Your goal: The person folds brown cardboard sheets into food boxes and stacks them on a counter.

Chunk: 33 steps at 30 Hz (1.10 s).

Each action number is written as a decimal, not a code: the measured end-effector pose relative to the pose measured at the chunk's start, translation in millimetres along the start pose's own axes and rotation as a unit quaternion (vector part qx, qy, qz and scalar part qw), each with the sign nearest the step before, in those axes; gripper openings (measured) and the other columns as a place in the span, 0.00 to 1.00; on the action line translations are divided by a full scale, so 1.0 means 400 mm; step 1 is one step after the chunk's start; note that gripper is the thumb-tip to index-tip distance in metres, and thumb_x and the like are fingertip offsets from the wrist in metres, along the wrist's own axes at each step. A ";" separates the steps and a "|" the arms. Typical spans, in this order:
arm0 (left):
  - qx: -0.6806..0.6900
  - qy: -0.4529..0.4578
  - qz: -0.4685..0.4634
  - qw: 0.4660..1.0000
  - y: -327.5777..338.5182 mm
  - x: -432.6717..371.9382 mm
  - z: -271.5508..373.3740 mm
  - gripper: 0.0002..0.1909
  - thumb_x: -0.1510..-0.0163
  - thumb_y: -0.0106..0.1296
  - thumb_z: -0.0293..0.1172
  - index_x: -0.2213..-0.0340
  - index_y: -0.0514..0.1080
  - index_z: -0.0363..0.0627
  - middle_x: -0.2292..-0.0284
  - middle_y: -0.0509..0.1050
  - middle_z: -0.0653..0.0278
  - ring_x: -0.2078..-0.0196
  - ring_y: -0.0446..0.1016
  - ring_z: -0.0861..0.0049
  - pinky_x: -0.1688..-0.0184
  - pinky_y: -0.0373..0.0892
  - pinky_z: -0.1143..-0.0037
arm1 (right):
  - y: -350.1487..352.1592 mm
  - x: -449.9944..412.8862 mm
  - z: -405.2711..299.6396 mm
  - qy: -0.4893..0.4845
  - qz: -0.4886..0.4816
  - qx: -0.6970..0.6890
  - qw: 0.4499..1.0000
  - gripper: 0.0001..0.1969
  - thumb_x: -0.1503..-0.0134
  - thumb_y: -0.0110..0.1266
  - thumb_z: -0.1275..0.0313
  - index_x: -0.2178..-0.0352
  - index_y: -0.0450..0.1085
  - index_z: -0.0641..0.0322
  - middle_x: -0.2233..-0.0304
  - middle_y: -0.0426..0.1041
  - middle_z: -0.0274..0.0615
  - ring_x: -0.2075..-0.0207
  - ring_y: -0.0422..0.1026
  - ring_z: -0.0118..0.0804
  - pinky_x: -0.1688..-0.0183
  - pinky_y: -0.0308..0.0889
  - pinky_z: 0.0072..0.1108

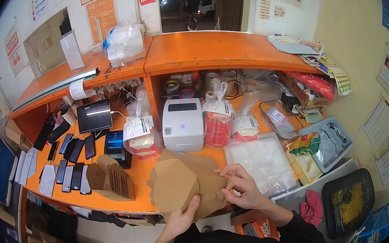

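Note:
Flat brown kraft cardboard box blanks [174, 185] are held in front of me, over the front edge of the orange counter [140, 185]. My left hand [184, 218] grips their lower edge, thumb on top and fingers hidden beneath. My right hand [238, 186] pinches the right side of the cardboard between thumb and fingers. A nested row of part-folded kraft boxes [111, 181] stands on the counter to the left. Behind the cardboard is a white label printer [182, 124]. A pack of clear plastic bags [262, 164] lies to the right of the cardboard.
Several phones [74, 174] and a tablet [94, 116] occupy the counter's left part. Bagged food packages [141, 136] flank the printer. A grey plastic tray [332, 145] rests at the right. Below right are a pink cloth [311, 207] and a worn black chair seat [349, 201].

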<state>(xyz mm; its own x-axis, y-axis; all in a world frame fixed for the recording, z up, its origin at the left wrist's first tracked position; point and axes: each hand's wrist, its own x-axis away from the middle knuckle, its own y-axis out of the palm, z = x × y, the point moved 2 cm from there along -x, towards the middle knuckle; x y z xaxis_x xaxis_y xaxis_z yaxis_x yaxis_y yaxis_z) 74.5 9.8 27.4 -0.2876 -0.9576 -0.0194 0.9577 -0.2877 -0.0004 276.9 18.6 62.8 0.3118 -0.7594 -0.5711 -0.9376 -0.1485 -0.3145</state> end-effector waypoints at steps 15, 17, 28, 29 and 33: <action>0.109 -0.043 -0.113 0.987 -0.030 0.022 -0.068 0.25 0.45 0.46 0.38 0.48 0.56 0.42 0.52 0.62 0.61 0.50 0.60 0.73 0.50 0.61 0.71 | 0.016 -0.006 0.013 -0.063 -0.004 0.032 0.997 0.18 0.57 0.62 0.74 0.65 0.63 0.63 0.55 0.55 0.47 0.50 0.58 0.43 0.47 0.56 0.26; 0.067 -0.042 -0.122 0.989 -0.039 0.026 -0.046 0.24 0.45 0.46 0.38 0.49 0.57 0.42 0.53 0.63 0.61 0.51 0.61 0.73 0.50 0.61 0.72 | 0.018 -0.003 0.039 0.046 -0.011 -0.035 0.998 0.34 0.58 0.63 0.66 0.51 0.55 0.61 0.50 0.54 0.47 0.46 0.56 0.41 0.45 0.54 0.26; -0.245 0.082 -0.371 0.892 -0.018 0.014 0.060 0.13 0.50 0.51 0.35 0.63 0.70 0.42 0.66 0.73 0.61 0.64 0.70 0.70 0.62 0.66 0.74 | 0.036 -0.025 0.049 0.226 -0.092 -0.289 0.926 0.35 0.49 0.52 0.55 0.48 0.54 0.72 0.51 0.61 0.44 0.50 0.60 0.31 0.48 0.55 0.22; -0.234 0.088 -0.377 0.892 -0.028 0.010 0.061 0.12 0.49 0.51 0.35 0.65 0.70 0.42 0.67 0.73 0.61 0.65 0.70 0.70 0.62 0.66 0.74 | 0.038 -0.026 0.044 0.242 -0.092 -0.283 0.924 0.29 0.47 0.52 0.60 0.51 0.59 0.73 0.55 0.66 0.43 0.53 0.63 0.29 0.50 0.57 0.21; -0.187 0.109 -0.408 0.887 -0.040 -0.001 0.058 0.11 0.49 0.51 0.36 0.67 0.71 0.41 0.68 0.73 0.62 0.66 0.71 0.73 0.63 0.67 0.74 | 0.045 -0.024 0.039 0.299 -0.096 -0.255 0.914 0.17 0.46 0.50 0.70 0.59 0.66 0.75 0.65 0.72 0.40 0.59 0.66 0.26 0.54 0.60 0.19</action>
<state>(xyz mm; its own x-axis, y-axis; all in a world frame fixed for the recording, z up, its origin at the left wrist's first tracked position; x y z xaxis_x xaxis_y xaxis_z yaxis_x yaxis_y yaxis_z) 59.0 14.3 50.5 -0.9166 -0.3962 -0.0534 0.3785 -0.8173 -0.4345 259.4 33.0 50.9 0.4821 -0.8758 0.0227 -0.8713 -0.4767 0.1164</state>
